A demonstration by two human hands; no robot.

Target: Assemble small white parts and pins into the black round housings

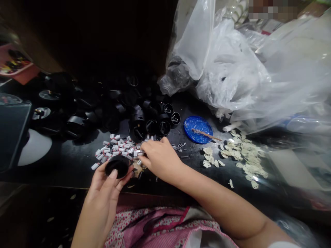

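My left hand [107, 186] is wrapped around a round black plastic cup [117, 167], its dark opening facing up, with the thumb over the rim. My right hand [160, 158] reaches to the right edge of a pile of small white cylinders with red bands [121, 148]. Its thumb and index finger are pinched together. A small pale piece shows at the fingertips, but I cannot tell whether it is one of the cylinders. Small dark screws or pins [179, 147] lie just beyond my right hand.
Many black cups [138, 127] crowd the table's back left. A blue lid [191, 127] with a brown stick [204, 133] lies right of centre. Flat cream-coloured pieces [245, 155] are scattered farther right, below large plastic bags [230, 65]. A dark flat panel [12, 134] stands at the left.
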